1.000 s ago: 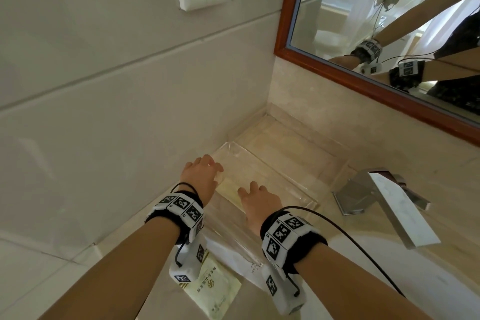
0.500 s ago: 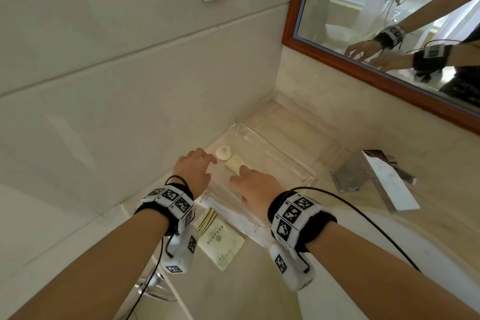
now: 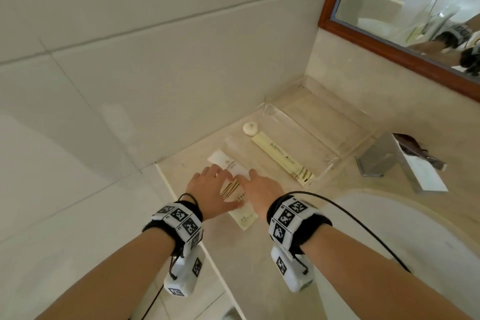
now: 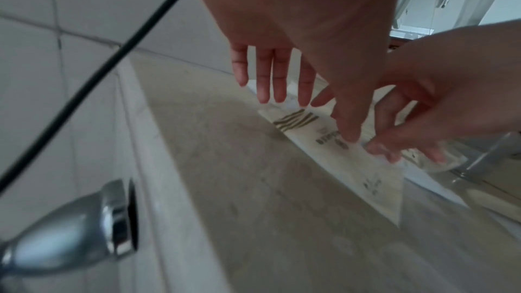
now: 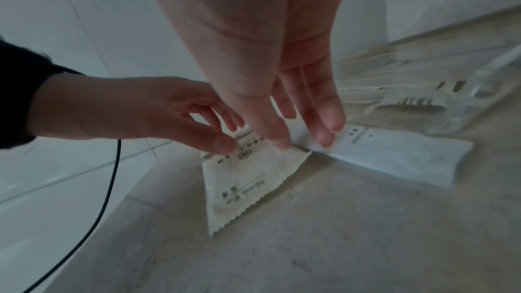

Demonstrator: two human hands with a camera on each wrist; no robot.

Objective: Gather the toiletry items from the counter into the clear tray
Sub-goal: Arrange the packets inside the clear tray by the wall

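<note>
Both our hands are down over the counter (image 3: 259,254) now, side by side. The left hand (image 3: 207,191) is spread, fingers straight and fanned, its thumb tip down on a yellow sachet (image 3: 240,212) that lies flat just beneath it. In the left wrist view those fingers (image 4: 277,79) hang long and loose above the sachet's (image 4: 346,168) gold stripes. The right hand (image 3: 261,191) sits just right of the left, fingers relaxed and gently bent, nothing pinched; from the right wrist view its thumb comes down at the sachet's (image 5: 248,184) top edge while the fingertips (image 5: 327,139) meet a white sachet (image 5: 394,157) lying just beyond. Whether either hand truly presses or only brushes the paper, we cannot tell, the wrist views are blurred.

Ahead of the fingertips, the white sachet (image 3: 226,162) pokes out past the left hand, still on the counter. Beyond and to the right of the right hand stands the tray (image 3: 345,138), and inside it lie a long yellow packet (image 3: 283,157) and, at that packet's far end, a small white round item (image 3: 250,128). Farther right of the right hand sits the tap (image 3: 405,163). Up past the tray, a mirror (image 3: 415,8).
</note>
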